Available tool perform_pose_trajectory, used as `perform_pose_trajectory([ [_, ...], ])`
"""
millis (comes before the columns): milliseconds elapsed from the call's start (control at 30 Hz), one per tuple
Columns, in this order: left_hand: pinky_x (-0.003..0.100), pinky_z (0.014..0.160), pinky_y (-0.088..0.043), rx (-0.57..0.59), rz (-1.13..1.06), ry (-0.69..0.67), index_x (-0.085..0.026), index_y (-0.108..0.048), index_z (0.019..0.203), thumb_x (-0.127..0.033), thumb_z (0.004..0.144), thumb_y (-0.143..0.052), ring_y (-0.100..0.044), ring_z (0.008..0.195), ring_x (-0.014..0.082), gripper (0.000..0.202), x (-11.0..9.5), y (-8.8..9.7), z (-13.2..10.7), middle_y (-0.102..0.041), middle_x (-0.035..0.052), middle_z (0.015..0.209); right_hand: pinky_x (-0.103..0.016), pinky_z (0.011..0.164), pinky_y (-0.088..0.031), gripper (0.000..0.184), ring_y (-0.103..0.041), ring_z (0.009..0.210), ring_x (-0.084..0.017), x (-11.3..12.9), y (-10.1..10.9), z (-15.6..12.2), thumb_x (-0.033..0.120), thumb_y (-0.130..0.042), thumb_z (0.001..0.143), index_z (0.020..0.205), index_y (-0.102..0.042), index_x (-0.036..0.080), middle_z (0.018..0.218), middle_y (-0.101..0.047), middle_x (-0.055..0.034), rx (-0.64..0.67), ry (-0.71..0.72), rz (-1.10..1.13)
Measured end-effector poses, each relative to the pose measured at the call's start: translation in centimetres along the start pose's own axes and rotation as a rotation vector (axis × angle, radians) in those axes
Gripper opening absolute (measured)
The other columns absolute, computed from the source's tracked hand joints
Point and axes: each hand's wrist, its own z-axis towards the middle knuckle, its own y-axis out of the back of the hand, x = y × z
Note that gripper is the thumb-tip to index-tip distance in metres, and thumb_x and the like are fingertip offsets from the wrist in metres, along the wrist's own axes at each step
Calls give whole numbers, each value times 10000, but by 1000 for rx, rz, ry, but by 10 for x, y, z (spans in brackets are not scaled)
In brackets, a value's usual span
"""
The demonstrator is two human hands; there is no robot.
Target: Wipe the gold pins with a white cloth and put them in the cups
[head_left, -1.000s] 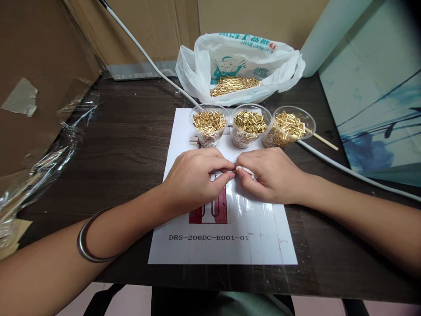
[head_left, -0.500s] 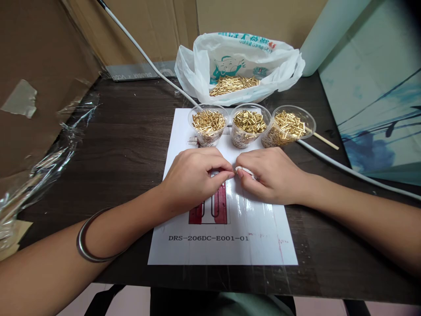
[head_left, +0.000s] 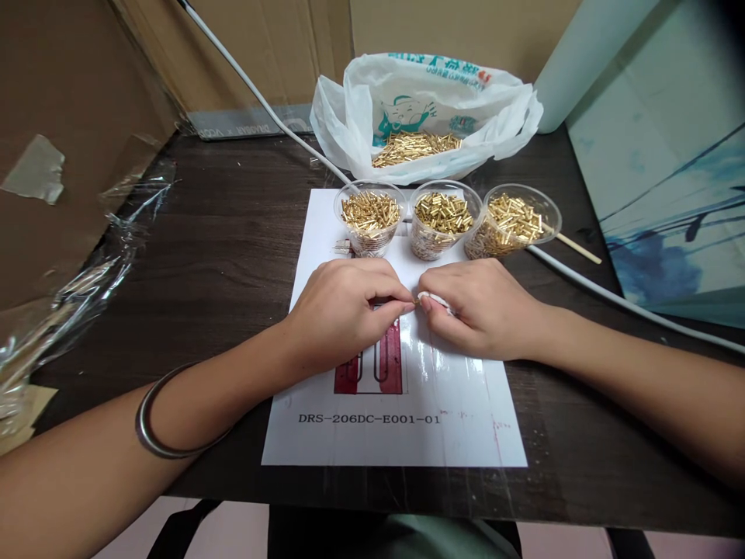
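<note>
My left hand (head_left: 355, 310) is closed in a pinch above the printed sheet (head_left: 466, 419), its thumb and forefinger on a tiny gold-coloured metal piece (head_left: 417, 301) that is mostly hidden. Close against it, my right hand (head_left: 483, 310) is curled shut around a small white cloth or tissue (head_left: 435, 298), whose edge shows beside the thumb. The fingertips of both hands nearly meet at the gold piece. Just beyond them stand three clear plastic cups, the left cup (head_left: 371, 225), the middle cup (head_left: 443, 221) and the tilted right cup (head_left: 512, 221), filled with short gold metal pieces.
Behind the cups, a white plastic bag (head_left: 494, 128) holds more gold pieces. A thin wooden stick (head_left: 579, 248) sticks out by the right cup. A white cable (head_left: 256, 97) runs across the dark table (head_left: 221, 241). Cardboard (head_left: 279, 46) walls the back and left.
Both hands stay in almost the same place. A little more of the gold piece shows between the fingertips. The whole view has shifted very slightly.
</note>
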Motion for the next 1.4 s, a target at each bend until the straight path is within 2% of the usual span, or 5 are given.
perform_pose_trajectory([
  [433, 239, 681, -425, 19, 11, 24, -207, -700, 783, -205, 800, -569, -570, 748, 107, 132, -1, 1, -1, -654, -28, 800, -241, 559, -201, 185, -340, 562, -85, 1, 3, 0, 270, -372, 806, 660, -378, 159, 608, -451, 21, 32, -2, -18],
  [967, 242, 627, -390, 28, 75, 42, -203, -677, 763, -235, 767, -591, -538, 710, 107, 92, -1, 1, 0, -631, -23, 764, -246, 550, -209, 219, -414, 579, -90, 0, 1, 0, 300, -357, 836, 707, -466, 161, 628, -501, 21, 1, -17, -24],
  [1400, 250, 680, -438, -8, -19, 19, -214, -708, 797, -207, 767, -600, -575, 741, 120, 112, 3, 0, 0, -662, -7, 799, -246, 556, -206, 240, -401, 575, -88, 1, 2, 0, 309, -360, 838, 709, -479, 146, 623, -499, 6, 32, -22, -18],
])
